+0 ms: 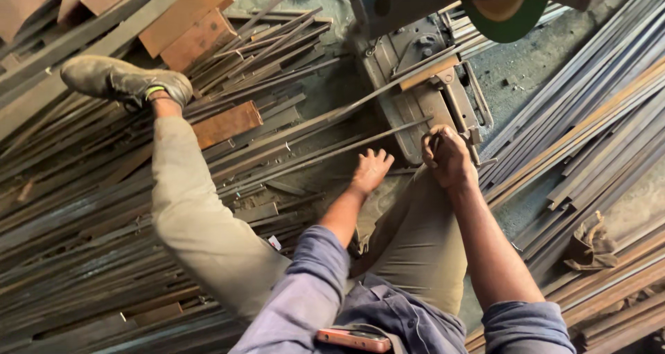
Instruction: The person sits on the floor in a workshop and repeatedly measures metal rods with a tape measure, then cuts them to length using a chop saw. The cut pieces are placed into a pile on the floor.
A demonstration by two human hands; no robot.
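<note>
Workshop floor littered with long grey steel strips [83, 208], seen from above. Right hand [447, 156] is curled closed around the end of a thin dark metal rod [346, 146] at the grey cutting machine's clamp base [415, 98]. Left hand [370, 170] hovers just beside, fingers spread, empty. A worn grey shoe [125, 80] rests on the strips; a crumpled brown glove [589, 243] lies right.
</note>
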